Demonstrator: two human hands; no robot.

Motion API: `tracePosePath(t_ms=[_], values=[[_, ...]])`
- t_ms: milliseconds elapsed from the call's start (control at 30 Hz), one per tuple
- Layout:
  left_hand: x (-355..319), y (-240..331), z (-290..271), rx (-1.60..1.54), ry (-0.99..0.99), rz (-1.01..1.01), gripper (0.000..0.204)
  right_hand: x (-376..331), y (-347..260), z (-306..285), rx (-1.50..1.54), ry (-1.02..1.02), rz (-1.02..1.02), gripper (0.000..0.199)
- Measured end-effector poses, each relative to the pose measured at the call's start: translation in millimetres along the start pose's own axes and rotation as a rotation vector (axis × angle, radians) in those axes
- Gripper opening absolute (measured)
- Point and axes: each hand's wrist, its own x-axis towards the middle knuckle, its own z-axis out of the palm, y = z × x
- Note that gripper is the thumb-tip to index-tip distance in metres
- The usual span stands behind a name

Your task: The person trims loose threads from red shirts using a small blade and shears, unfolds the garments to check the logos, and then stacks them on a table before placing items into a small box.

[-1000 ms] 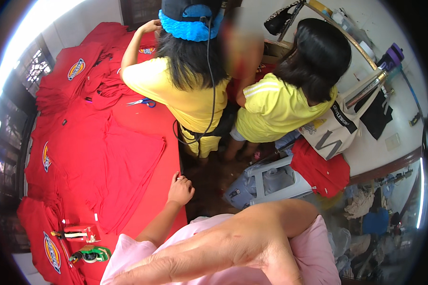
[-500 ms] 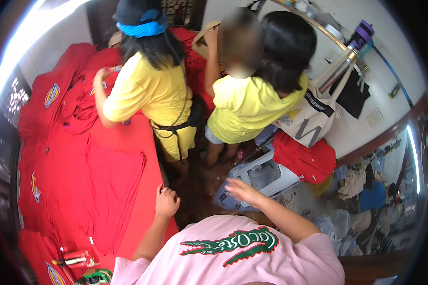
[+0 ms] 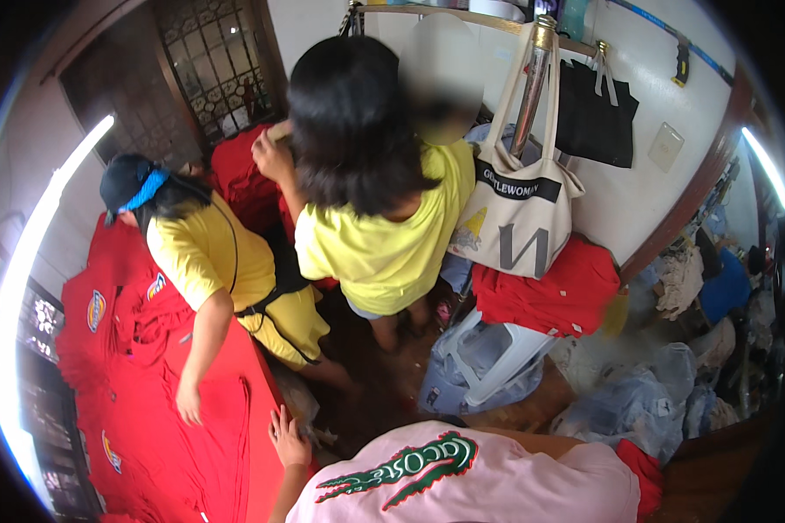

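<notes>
My left hand point(image 3: 290, 438) rests at the edge of the red table point(image 3: 255, 410), fingers stretched and apart, holding nothing I can see. Just beyond it lie spread red shirts point(image 3: 161, 427), some with a printed emblem. A co-worker in yellow with a black cap reaches a hand point(image 3: 188, 403) down over these shirts. My right arm runs back along my pink shirt point(image 3: 462, 479), and its hand is out of sight. Some red cloth point(image 3: 638, 478) shows beside my right side; whether I hold it cannot be seen.
A second person in a yellow shirt point(image 3: 375, 253) stands ahead, back turned. Right of them hang a cream tote bag point(image 3: 519, 213) and a black bag point(image 3: 597, 113). Red garments point(image 3: 545, 288) lie on an upturned pale plastic stool point(image 3: 497, 366). Clear plastic bags point(image 3: 632, 397) lie farther right.
My view has shifted. My right hand has gone out of view, and my left stays at the table edge. The capped co-worker's arm now reaches back toward me over the shirts.
</notes>
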Motion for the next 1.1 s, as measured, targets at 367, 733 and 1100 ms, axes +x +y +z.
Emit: tracePosePath(t_ms=[367, 733, 1100], values=[[7.9, 9.9, 22.8, 0.172, -0.031, -0.099, 0.020, 64.4, 28.9, -62.6, 0.236, 0.060, 0.143, 0.072], [27.7, 59.0, -11.4, 0.201, -0.162, -0.227, 0.041, 55.8, 83.2, -116.7, 0.359, 0.205, 0.297, 0.066], [27.5, 55.2, -0.1, 0.218, -0.159, -0.267, 0.042, 55.6, 88.5, -118.4, 0.402, 0.227, 0.300, 0.060]])
